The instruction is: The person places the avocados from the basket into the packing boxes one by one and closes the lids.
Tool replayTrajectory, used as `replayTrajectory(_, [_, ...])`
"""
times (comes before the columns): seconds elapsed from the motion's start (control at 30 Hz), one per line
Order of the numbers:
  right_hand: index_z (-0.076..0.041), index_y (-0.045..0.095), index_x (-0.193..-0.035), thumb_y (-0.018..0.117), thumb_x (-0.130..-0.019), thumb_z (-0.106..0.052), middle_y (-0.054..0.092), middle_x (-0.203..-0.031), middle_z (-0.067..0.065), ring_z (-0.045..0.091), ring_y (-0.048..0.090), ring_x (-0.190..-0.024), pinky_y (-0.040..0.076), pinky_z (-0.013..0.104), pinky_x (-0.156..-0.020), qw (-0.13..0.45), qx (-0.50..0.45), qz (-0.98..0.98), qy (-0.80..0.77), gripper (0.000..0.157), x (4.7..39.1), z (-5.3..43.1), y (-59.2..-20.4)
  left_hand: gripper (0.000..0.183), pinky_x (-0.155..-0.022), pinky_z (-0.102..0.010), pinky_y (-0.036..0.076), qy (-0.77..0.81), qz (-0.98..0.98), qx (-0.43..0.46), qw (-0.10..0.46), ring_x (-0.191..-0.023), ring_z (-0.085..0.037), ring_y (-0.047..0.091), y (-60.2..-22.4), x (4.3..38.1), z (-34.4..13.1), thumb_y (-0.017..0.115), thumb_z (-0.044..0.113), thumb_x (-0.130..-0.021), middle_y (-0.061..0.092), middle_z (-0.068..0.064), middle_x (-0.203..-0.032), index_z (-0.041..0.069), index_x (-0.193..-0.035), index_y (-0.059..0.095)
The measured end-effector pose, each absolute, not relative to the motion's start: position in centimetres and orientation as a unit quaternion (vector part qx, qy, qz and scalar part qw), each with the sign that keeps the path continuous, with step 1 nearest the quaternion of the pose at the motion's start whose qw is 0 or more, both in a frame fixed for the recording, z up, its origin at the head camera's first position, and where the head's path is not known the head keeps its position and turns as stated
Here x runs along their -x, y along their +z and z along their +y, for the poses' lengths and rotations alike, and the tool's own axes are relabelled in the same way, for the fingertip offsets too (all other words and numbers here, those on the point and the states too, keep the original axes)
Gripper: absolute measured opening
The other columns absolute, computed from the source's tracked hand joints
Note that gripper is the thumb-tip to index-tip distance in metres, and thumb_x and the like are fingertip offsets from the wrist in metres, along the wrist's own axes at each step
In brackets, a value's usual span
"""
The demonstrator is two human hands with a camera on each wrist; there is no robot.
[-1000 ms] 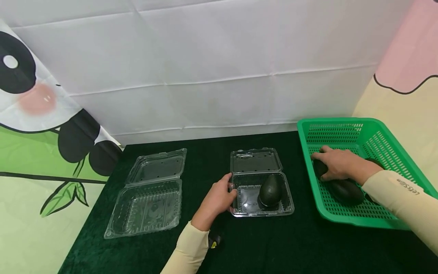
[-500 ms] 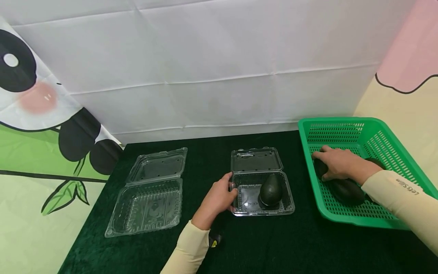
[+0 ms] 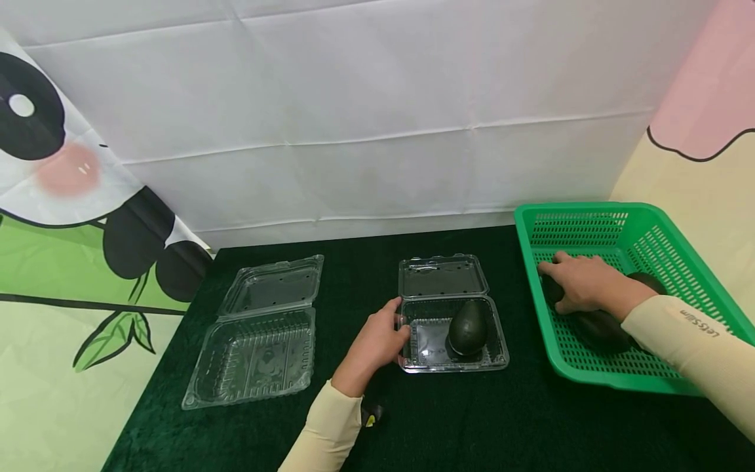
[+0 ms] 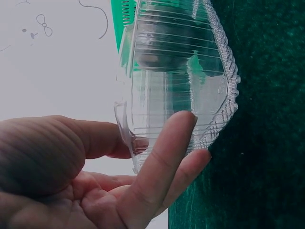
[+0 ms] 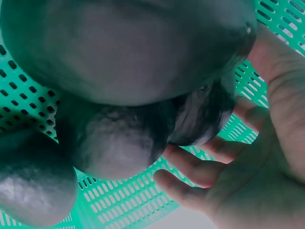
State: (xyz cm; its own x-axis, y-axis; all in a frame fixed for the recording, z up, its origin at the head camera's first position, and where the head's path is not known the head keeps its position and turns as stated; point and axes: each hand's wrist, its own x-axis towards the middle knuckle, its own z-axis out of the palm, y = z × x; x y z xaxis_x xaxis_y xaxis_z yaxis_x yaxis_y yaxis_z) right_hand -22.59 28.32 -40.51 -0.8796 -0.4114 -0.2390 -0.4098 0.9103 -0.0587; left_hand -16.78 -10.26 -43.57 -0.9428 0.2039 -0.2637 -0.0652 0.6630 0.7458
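My left hand [image 3: 376,335] grips the left side of an open clear plastic clamshell container [image 3: 427,334]. In the left wrist view its thumb hooks over the rim and the fingers [image 4: 159,167] lie along the ribbed outer wall. One dark avocado [image 3: 468,330] rests in the container's right half. My right hand [image 3: 580,282] is down inside the green basket [image 3: 580,379], holding an avocado [image 3: 551,290] near its left wall. In the right wrist view, the thumb and fingers are around that avocado [image 5: 205,114], partly hidden behind a larger one [image 5: 128,47].
Other avocados [image 3: 601,330] lie in the basket under and beside the right forearm. A second open clamshell container [image 3: 253,360] stands at the left on the dark green cloth [image 3: 448,426]. A white cloth backdrop [image 3: 354,131] rises behind the table.
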Motion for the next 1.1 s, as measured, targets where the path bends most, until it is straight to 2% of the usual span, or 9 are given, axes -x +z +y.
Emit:
replayTrajectory(0.13, [-0.001,0.056,-0.139,0.088,-0.077,-0.028,0.053,-0.125,0.031,0.046,0.062,-0.097,0.046,0.073,-0.082,0.115,0.209,0.971,-0.001,0.075,22.6,28.3,-40.3,0.065,-0.063,-0.035,0.055,0.411,0.896,-0.036,0.165,-0.080,-0.018,0.067,-43.6,16.7,-10.2,0.060,0.014,-0.102,0.064,-0.018,-0.131,0.004,-0.160,0.032])
replayTrajectory(0.47, [-0.005,0.058,-0.139,0.086,-0.078,-0.029,0.053,-0.129,0.032,0.041,0.065,-0.088,0.047,0.070,-0.077,0.067,0.212,0.975,-0.007,0.072,22.6,29.1,-38.6,0.065,-0.063,-0.035,0.056,0.410,0.896,-0.035,0.163,-0.080,-0.017,0.068,-43.6,16.8,-10.2,0.059,0.014,-0.102,0.065,-0.017,-0.132,0.005,-0.160,0.032])
replayTrajectory(0.93, [-0.009,0.057,-0.139,0.084,-0.079,-0.028,0.051,-0.132,0.032,0.039,0.066,-0.086,0.047,0.069,-0.073,0.046,0.214,0.976,-0.013,0.069,23.2,29.7,-36.4,0.066,-0.061,-0.036,0.055,0.412,0.895,-0.034,0.169,-0.080,-0.019,0.067,-43.4,16.7,-10.2,0.061,0.012,-0.102,0.062,-0.020,-0.135,0.005,-0.160,0.032])
replayTrajectory(1.1, [-0.008,0.057,-0.139,0.084,-0.078,-0.028,0.052,-0.132,0.032,0.044,0.065,-0.091,0.045,0.074,-0.077,0.031,0.214,0.976,-0.010,0.070,23.3,29.5,-35.4,0.066,-0.059,-0.035,0.056,0.420,0.890,-0.033,0.172,-0.078,-0.019,0.068,-43.5,16.7,-10.2,0.060,0.012,-0.102,0.062,-0.020,-0.136,0.004,-0.160,0.032])
